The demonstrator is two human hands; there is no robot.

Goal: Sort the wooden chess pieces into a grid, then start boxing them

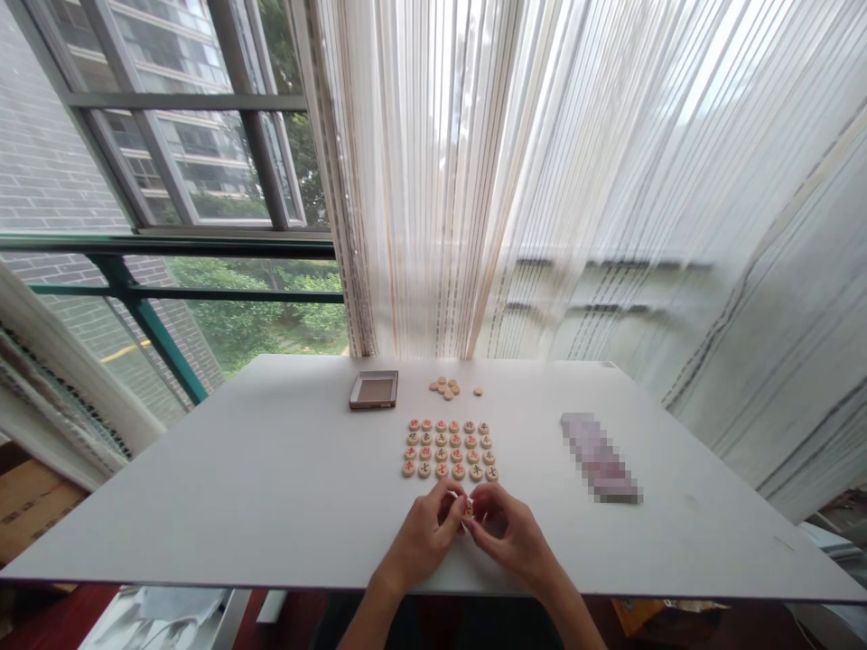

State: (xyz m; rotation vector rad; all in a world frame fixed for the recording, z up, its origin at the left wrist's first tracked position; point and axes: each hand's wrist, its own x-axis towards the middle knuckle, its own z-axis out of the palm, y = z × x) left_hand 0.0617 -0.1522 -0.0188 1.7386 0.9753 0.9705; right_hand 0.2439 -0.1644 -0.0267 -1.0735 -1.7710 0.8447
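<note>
Near the front edge of the white table, my left hand [426,531] and my right hand [511,533] meet fingertip to fingertip. Both are closed around one small round Chinese chess piece [468,509], which is mostly hidden by the fingers. Just beyond them lies a block of Chinese chess pieces [442,455] in neat rows, face up with red or black characters. Farther back, a loose group of plain-side-up pieces [442,389] lies together, some overlapping. A single piece [478,392] sits apart to the right of that group.
An open shallow box [374,404] stands at the back left of the white table [271,487]. To the right lies a blurred, pixelated flat object [601,459]. Sheer striped curtains [433,181] hang along the table's far edge, with a window [182,117] at the left.
</note>
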